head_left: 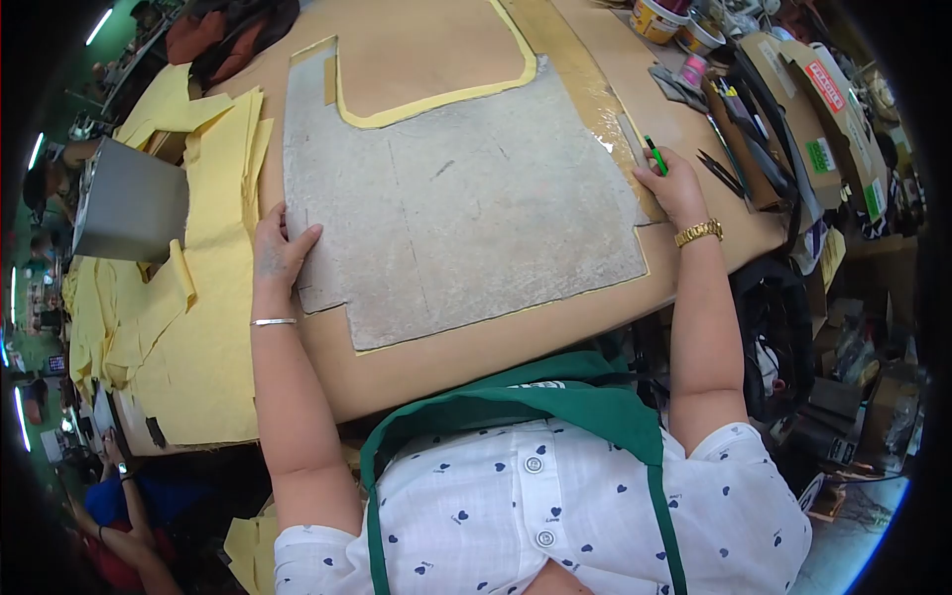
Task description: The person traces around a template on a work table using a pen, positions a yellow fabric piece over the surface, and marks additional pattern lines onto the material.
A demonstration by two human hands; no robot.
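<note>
A large grey pattern board [466, 208] with a U-shaped cutout lies flat on the brown table. Yellow material [441, 103] shows beneath it along the cutout and the lower edge. My left hand [283, 246] grips the board's left edge, thumb on top and fingers at the side. In my right hand [674, 186] a green pen [655, 156] with a dark end is held between the fingers, pointing up. That hand rests by the board's right edge, beside a clear-taped brown strip [595, 99].
Yellow cloth pieces [213, 327] are heaped on the left, with a grey metal block [134, 198] on them. Scissors [722, 174], a cardboard box [823, 99] and tubs [657, 20] sit at the right. Another person's arm [129, 516] shows at lower left.
</note>
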